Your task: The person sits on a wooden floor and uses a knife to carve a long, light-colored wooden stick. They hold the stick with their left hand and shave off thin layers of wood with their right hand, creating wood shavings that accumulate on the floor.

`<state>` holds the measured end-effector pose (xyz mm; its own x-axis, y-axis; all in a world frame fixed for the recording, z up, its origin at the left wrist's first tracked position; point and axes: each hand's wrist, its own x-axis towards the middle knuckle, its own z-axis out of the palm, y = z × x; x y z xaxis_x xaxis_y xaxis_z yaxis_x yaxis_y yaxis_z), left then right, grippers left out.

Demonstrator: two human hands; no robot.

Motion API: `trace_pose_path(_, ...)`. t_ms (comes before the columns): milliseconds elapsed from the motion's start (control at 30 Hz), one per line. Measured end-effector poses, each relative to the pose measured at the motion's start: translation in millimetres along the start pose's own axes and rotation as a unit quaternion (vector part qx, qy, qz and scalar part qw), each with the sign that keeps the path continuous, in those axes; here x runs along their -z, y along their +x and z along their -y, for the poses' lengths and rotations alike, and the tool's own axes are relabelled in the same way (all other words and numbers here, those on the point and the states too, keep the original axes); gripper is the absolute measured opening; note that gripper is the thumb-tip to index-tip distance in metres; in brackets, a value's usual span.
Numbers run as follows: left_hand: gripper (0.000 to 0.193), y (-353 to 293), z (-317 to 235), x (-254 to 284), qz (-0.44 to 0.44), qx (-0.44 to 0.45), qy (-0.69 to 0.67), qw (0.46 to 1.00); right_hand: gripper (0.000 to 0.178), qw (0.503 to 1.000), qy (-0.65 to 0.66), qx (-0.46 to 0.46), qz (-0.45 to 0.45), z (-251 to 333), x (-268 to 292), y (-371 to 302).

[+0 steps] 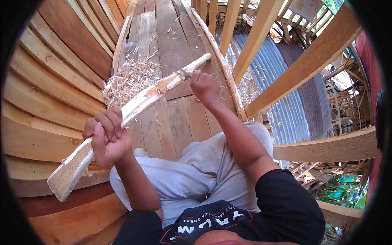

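Observation:
A long, pale piece of wood (143, 101), roughly whittled, slants across in front of me from lower left to upper right. My left hand (108, 136) is closed round it near its thick lower end. My right hand (205, 87) is a fist round a knife whose handle it hides. The short, dark knife blade (184, 73) rests at the wood's upper part, beside a rough, freshly cut patch. My legs in grey trousers (175, 175) are folded beneath the wood.
Curled wood shavings (132, 77) are heaped on the plank floor (163, 130), near a small clear container (130, 47). A board wall (45, 90) stands close on the left. On the right, wooden railing posts (255, 38) edge the floor, above corrugated metal sheets (281, 94).

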<state>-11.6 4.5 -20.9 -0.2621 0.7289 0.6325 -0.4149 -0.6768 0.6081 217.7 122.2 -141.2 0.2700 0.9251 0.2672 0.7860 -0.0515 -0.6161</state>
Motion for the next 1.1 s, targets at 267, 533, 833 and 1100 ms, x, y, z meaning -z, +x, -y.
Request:
trace_pose_path(267, 0.027, 2.4, -10.4, 2.9, -0.042, -0.014, -0.002, 0.999, 0.053, 0.992, -0.015, -0.045, 0.117, 2.4, 20.1, 2.1)
trace_pose_path(533, 0.026, 2.1, -2.9, 9.8, -0.029, 0.013, 0.008, 0.999, 0.056, 0.981, 0.0, -0.037, 0.192, 40.8, 27.7, -18.7)
trace_pose_path(833, 0.028, 2.2, -12.4, 10.0, 0.007, 0.0, -0.008, 1.0, 0.066, 0.938, 0.205, -0.144, 0.24, -16.0, 19.1, 29.5)
trace_pose_path(1100, 0.03, 5.9, -7.2, 22.8, -0.003, -0.001, -0.039, 0.999, 0.036, 0.919, 0.301, -0.013, 0.254, -32.5, -3.1, 22.4)
